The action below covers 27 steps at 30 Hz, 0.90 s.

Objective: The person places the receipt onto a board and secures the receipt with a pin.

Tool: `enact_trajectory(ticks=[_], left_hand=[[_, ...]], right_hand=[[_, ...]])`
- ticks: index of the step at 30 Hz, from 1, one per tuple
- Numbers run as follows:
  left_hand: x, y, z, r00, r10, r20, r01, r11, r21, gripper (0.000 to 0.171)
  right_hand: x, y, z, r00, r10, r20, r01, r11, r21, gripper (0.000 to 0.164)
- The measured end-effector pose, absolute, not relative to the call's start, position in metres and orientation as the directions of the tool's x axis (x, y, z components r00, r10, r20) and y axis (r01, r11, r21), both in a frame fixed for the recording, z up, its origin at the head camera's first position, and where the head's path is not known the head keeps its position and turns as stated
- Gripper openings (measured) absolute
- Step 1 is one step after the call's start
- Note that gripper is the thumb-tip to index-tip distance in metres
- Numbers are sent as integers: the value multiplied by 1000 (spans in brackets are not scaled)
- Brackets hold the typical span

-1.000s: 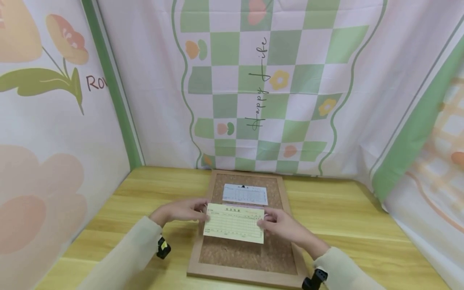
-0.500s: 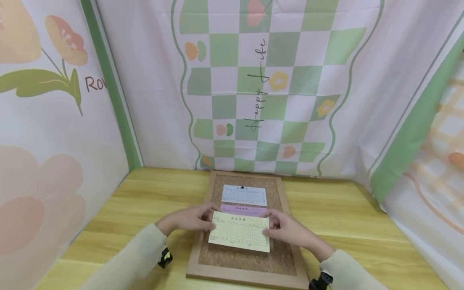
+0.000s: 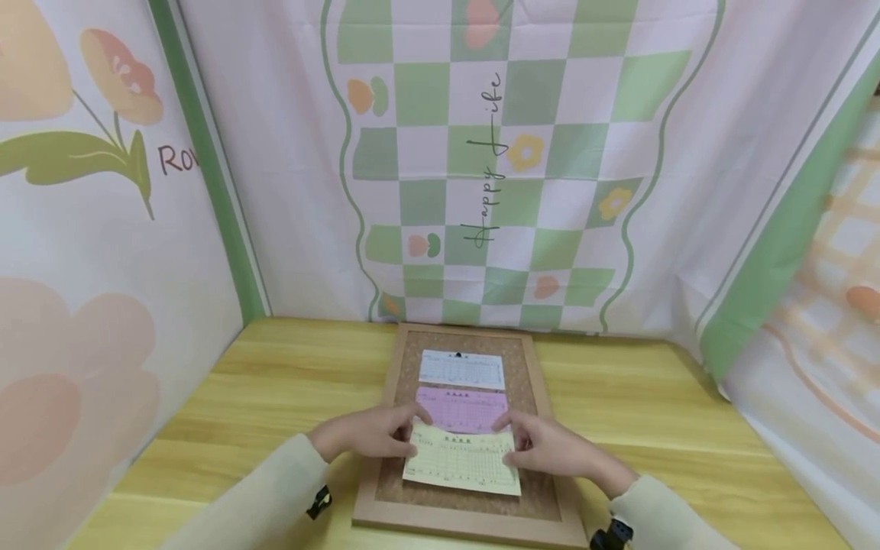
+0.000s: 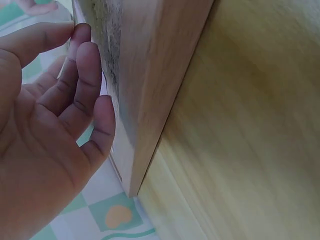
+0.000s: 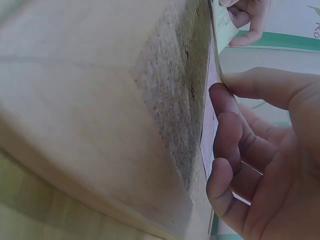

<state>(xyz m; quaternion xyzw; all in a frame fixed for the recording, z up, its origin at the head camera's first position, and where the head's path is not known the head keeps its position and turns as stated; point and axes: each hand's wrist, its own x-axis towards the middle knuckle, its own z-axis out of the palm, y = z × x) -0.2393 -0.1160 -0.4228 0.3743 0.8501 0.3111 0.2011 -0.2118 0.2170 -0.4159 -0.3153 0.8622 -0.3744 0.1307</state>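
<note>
Fingers (image 3: pixel 411 433) pinch yellow slip (image 3: pixel 462 466) just below pink slip (image 3: pixel 462 410).

The head camera looks down from above at the cork board (image 3: pixel 467 428). Both wrist cameras sit very close beside its edges. All three see it.

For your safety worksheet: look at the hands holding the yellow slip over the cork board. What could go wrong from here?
1. The yellow slip is pinched only at its side edges by the left hand and right hand; it might buckle or land crooked.
2. It lies close under the pink slip and could cover its lower edge.
3. The white slip seems held by one pin; a knock might turn it.
</note>
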Motion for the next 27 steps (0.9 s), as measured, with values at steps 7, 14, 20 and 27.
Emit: enact_trajectory(ticks=[7, 14, 20, 27], left_hand=[[-236, -115, -423, -646, 754, -122, 512, 546, 664, 46], [-234, -114, -426, -659, 742, -123, 509, 561, 653, 45], [-234, -113, -428, -668, 734, -119, 507, 566, 650, 46], [-233, -113, -431, -677, 728, -114, 518, 580, 629, 46]], right_hand=[[-212, 216, -416, -765, -643, -27, -430, 542, -722, 41], [-211, 216, -417, -769, -635, -77, -396, 567, -722, 40], [-209, 214, -417, -761, -642, -90, -395, 569, -721, 39], [-212, 214, -420, -768, -632, -106, -395, 598, -697, 38]])
